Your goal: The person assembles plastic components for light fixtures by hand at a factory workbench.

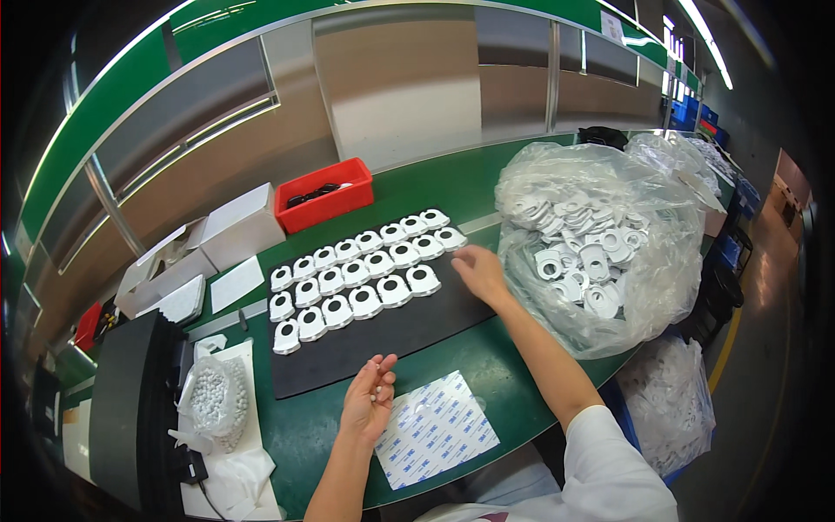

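Left hand (370, 398) cupping small white pieces, right hand (480, 271) on black mat (383, 339)

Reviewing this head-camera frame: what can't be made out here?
- Left hand: something small and white lies in the cupped palm, too small to identify.
- Right hand: whether its fingers touch the black mat is hidden by the hand itself.
- Red bin: dark contents too small to tell.
- White parts in the clear bag: blurred by wrinkled plastic, uncountable.
- Left rim: things there are dark and bent by the fisheye.
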{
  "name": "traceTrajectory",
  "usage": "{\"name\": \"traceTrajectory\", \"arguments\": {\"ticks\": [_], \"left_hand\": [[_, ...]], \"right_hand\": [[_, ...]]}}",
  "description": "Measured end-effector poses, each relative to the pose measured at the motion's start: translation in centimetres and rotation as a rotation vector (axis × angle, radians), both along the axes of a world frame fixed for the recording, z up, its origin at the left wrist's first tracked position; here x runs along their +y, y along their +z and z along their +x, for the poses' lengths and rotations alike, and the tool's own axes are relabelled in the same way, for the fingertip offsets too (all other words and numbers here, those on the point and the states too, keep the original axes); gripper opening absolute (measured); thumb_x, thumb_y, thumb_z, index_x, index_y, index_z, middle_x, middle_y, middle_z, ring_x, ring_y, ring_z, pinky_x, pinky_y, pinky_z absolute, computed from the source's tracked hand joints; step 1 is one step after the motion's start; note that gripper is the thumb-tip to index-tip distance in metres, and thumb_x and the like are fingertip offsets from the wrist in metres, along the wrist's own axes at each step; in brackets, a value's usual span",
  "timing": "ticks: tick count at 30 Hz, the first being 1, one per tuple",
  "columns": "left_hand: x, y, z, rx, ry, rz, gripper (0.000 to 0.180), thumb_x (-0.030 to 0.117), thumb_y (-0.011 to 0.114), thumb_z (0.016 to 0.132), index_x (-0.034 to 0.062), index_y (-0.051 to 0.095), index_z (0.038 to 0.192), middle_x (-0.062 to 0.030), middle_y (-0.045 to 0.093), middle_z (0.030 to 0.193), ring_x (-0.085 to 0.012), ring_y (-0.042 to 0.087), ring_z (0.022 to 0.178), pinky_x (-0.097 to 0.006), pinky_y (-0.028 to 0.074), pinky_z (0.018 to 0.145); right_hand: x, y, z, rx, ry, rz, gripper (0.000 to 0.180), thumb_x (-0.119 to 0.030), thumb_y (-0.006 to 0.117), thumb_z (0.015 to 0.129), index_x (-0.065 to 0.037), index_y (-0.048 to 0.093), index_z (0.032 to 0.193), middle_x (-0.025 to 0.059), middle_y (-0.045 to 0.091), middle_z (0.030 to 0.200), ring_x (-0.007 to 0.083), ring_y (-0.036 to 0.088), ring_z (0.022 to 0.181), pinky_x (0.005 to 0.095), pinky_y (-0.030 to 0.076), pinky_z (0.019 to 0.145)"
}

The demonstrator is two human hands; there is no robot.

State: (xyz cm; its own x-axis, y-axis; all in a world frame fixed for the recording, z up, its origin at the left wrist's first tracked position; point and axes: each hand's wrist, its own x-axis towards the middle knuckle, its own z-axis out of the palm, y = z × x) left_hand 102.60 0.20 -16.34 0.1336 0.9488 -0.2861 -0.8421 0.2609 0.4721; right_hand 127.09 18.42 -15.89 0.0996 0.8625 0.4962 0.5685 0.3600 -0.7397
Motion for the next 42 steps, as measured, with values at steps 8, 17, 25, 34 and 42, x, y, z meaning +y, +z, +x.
{"name": "traceTrajectory", "arguments": {"ticks": [8,17,25,34,42], "left_hand": [[-0.4,0.4,1.4,-0.015,-0.017,0.002,0.022,0.027,0.06,0.087,0.0055,0.058,0.093,-0.0006,0.053,0.069,-0.0064,0.04,0.055,-0.017,0.03,0.044],[-0.6,0.8,2.1,0.022,-0.011,0.046,0.018,0.013,0.059,0.087,0.0052,0.057,0.103,-0.0017,0.053,0.077,-0.0084,0.042,0.062,-0.018,0.033,0.049],[0.7,-0.6,-0.6,-0.001,-0.011,0.15,0.022,0.002,0.058,0.085,0.0042,0.058,0.107,-0.0075,0.06,0.095,-0.0115,0.051,0.076,-0.019,0.039,0.057],[1.6,-2.0,-4.1,0.02,-0.002,0.123,0.017,0.005,0.059,0.085,0.0041,0.059,0.102,-0.0075,0.062,0.095,-0.01,0.051,0.072,-0.018,0.04,0.055],[3.2,-4.3,-5.2,-0.009,-0.024,0.131,0.013,0.008,0.057,0.087,0.0042,0.058,0.099,-0.0073,0.061,0.091,-0.0094,0.05,0.07,-0.018,0.038,0.053]], "right_hand": [[-3.6,2.3,13.3,-0.508,-0.75,-0.25,0.042,-0.022,0.072,0.069,-0.004,0.053,0.101,0.0158,0.058,0.102,0.033,0.057,0.093,0.0431,0.047,0.075],[-3.1,1.6,16.7,-0.186,-0.648,-0.17,0.031,-0.021,0.073,0.07,0.001,0.058,0.086,0.0144,0.064,0.078,0.0276,0.064,0.077,0.038,0.049,0.066],[-8.3,3.7,2.8,0.779,0.328,-0.18,0.022,-0.01,0.066,0.078,-0.003,0.053,0.094,0.0058,0.059,0.083,0.0114,0.058,0.066,0.0229,0.049,0.045],[-13.6,0.7,-6.6,0.382,0.764,-0.53,0.012,-0.004,0.066,0.076,-0.001,0.062,0.087,0.0004,0.062,0.078,0.0054,0.055,0.073,0.0203,0.045,0.065],[-13.5,-2.5,-8.6,0.142,0.673,-0.193,0.012,-0.009,0.065,0.08,-0.001,0.06,0.088,0.0037,0.061,0.074,0.0083,0.056,0.062,0.023,0.043,0.054]]}}
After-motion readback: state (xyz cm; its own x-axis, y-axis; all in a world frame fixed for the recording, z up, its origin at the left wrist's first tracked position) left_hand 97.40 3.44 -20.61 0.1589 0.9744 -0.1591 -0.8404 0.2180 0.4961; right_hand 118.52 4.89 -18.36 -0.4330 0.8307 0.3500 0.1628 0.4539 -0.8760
